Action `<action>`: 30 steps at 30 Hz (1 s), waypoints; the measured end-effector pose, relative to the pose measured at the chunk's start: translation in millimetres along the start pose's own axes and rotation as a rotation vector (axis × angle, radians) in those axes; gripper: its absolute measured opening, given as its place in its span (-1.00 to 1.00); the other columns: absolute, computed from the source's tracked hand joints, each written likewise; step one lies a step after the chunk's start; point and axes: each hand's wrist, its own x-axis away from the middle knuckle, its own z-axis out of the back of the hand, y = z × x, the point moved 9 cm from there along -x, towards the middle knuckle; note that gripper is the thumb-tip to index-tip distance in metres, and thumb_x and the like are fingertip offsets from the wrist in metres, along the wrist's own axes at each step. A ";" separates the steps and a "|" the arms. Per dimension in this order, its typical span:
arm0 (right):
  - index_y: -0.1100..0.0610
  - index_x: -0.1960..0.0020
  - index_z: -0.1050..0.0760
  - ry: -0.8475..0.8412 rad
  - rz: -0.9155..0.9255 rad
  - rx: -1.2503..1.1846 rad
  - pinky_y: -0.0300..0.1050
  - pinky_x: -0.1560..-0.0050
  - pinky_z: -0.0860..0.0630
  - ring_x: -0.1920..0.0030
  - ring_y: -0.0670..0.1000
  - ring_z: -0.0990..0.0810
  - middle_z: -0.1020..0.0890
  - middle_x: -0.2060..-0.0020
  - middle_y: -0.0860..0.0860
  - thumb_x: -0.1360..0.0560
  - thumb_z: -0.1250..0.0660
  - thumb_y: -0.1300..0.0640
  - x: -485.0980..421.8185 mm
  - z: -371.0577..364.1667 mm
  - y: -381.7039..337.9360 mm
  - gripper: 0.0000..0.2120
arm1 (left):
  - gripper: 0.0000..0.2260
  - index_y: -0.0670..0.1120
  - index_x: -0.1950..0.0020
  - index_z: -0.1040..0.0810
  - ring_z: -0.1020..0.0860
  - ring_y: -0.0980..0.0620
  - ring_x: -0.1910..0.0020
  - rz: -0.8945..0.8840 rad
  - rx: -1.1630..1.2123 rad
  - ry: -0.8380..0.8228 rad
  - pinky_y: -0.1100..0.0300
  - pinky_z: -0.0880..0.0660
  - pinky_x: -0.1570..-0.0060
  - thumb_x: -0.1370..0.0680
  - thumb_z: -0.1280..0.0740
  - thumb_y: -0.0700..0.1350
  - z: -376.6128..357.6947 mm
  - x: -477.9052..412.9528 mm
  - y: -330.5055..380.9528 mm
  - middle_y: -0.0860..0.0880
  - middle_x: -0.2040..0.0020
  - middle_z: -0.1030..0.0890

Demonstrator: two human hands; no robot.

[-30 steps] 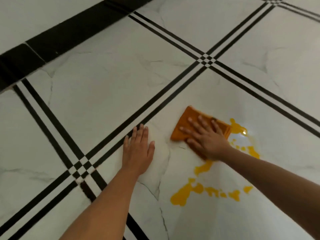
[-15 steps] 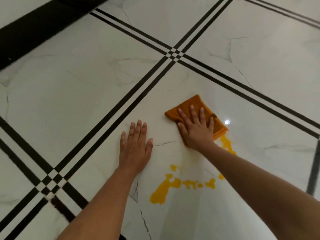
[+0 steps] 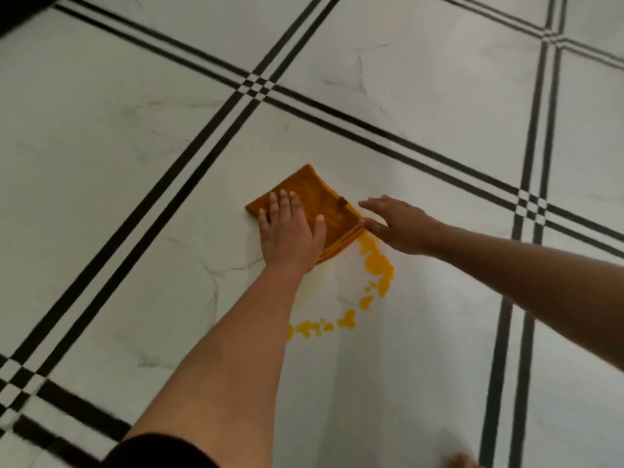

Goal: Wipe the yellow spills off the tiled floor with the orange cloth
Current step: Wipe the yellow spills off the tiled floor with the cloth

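The folded orange cloth (image 3: 314, 201) has passed to the flat left hand (image 3: 290, 231); the open, empty right hand (image 3: 395, 224) lifts away, yellow spills (image 3: 378, 265) remaining.

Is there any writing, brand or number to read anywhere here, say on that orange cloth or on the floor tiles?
None can be read.
The cloth has a small dark tag at its edge, too small and blurred to show any text.
The floor bears only black lines and grey veining, no writing.
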 end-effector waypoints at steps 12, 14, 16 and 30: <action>-0.16 -0.51 0.08 0.238 -0.175 0.130 0.10 -0.45 0.09 -0.52 0.04 0.12 0.00 -0.53 -0.07 -0.49 0.27 -0.29 10.3 -27.2 103.4 -0.39 | -0.23 -0.24 -0.50 0.23 0.28 -0.34 -0.44 0.262 -0.059 -0.010 -0.39 0.22 -0.32 -0.54 0.09 0.29 -26.4 -60.6 30.2 -0.30 -0.50 0.22; -0.17 -0.51 0.08 0.249 -0.161 0.119 0.10 -0.45 0.10 -0.52 0.03 0.13 0.01 -0.53 -0.08 -0.51 0.25 -0.28 6.4 -29.5 105.1 -0.41 | -0.25 -0.20 -0.51 0.17 0.22 -0.35 -0.45 0.226 -0.096 0.064 -0.42 0.19 -0.31 -0.53 0.10 0.29 -24.6 -63.3 32.3 -0.30 -0.51 0.15; -0.16 -0.51 0.09 0.253 -0.147 0.102 0.10 -0.44 0.11 -0.51 0.00 0.16 0.03 -0.52 -0.08 -0.52 0.26 -0.27 6.9 -32.4 107.4 -0.42 | -0.29 -0.15 -0.52 0.09 0.14 -0.34 -0.47 0.048 -0.164 0.086 -0.42 0.18 -0.29 -0.53 0.12 0.29 -28.5 -50.1 47.5 -0.27 -0.52 0.06; -0.13 -0.52 0.10 0.288 -0.082 0.029 0.05 -0.44 0.24 -0.51 0.02 0.17 0.05 -0.53 -0.05 -0.53 0.27 -0.27 7.6 -35.3 111.1 -0.41 | -0.31 0.01 -0.52 -0.07 -0.03 -0.20 -0.50 -0.600 -0.334 -0.066 -0.41 0.09 -0.31 -0.47 0.02 0.32 -69.4 34.5 96.2 -0.11 -0.53 -0.09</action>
